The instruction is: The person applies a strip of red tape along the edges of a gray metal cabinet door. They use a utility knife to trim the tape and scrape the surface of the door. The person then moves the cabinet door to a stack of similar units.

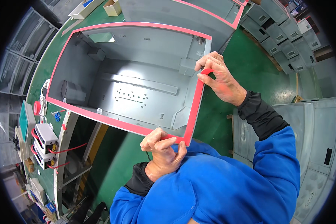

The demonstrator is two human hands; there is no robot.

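Note:
A grey sheet-metal box (pixel 134 80) lies with its open side up, and red tape (pixel 115 121) runs along most of its rim. Toward the far right corner, a short stretch of rim (pixel 207 47) shows bare metal. My right hand (pixel 222 80) pinches the tape's loose end, which curls up off the right edge between thumb and fingers. At the near right corner my left hand (pixel 162 149) is closed, its thumb on the taped rim and its fingers bent over the edge. Part of that grip is hidden.
The box rests partly on a green-topped workbench (pixel 48 67). A red tape roll (pixel 37 108), blue-handled scissors (pixel 57 116) and white power units (pixel 44 138) sit on the left. Another red-taped box (pixel 175 16) stands behind. Grey metal boxes (pixel 287 41) are stacked far right.

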